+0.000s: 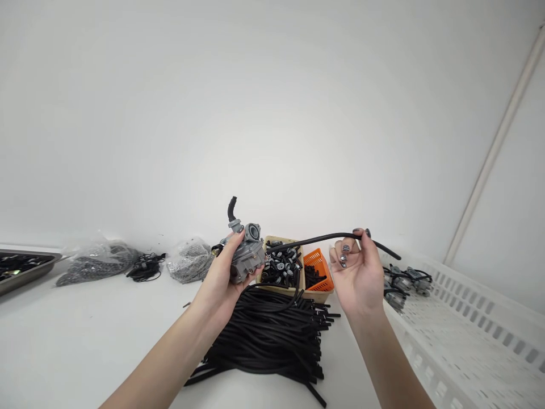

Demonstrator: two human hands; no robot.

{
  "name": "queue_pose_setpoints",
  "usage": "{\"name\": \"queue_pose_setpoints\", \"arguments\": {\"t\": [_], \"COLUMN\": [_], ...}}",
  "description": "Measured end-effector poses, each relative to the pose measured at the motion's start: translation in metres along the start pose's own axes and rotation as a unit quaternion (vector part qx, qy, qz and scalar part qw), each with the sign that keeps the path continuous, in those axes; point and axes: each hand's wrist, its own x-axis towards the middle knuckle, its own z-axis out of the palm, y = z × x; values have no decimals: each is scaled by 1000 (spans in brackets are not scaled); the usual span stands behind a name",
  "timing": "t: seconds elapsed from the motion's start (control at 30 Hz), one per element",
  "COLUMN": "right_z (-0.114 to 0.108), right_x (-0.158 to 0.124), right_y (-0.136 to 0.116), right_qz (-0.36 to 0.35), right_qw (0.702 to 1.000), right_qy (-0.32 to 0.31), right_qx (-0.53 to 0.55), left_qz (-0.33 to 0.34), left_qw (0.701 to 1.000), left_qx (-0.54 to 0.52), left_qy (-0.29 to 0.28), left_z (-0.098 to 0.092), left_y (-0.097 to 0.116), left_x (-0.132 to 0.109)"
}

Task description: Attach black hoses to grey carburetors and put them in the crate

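Note:
My left hand (230, 264) grips a grey metal carburetor (247, 257), held up above the table with a short black rubber elbow (232, 209) rising from its top. A long black rubber hose (332, 236) runs from beside the carburetor across to my right hand (360, 261), which pinches it between thumb and index finger. The hose's free end sticks out to the right of that hand. Whether its left end is joined to the carburetor I cannot tell. Below both hands lies a thick pile of black hoses (268, 335).
Behind the pile, a cream basket (317, 296) holds small black-and-grey parts and an orange basket (326, 267). A white crate (468, 335) with several carburetors (411, 278) stands right. Plastic bags (102, 264), black cords (145, 267) and a metal tray (29, 274) are left.

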Motion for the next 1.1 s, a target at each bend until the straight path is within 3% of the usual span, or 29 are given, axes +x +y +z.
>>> {"name": "queue_pose_setpoints", "arguments": {"t": [0.47, 0.77, 0.9, 1.1], "right_z": [-3, -3, -1, 6], "right_x": [6, 5, -1, -20], "right_y": [-4, 0, 12, 40], "right_qz": [6, -3, 14, 108], "right_qw": [999, 1000, 989, 934], "right_qy": [14, -5, -62, -219], "right_qx": [30, -21, -137, -261], "left_qz": [5, 0, 0, 32], "left_qw": [1000, 1000, 1000, 999], "left_qx": [11, 8, 11, 39], "left_qy": [-12, -6, -15, -19], "left_z": [2, 5, 4, 1], "left_y": [1, 0, 0, -3], "left_x": [-3, -5, -5, -5]}}
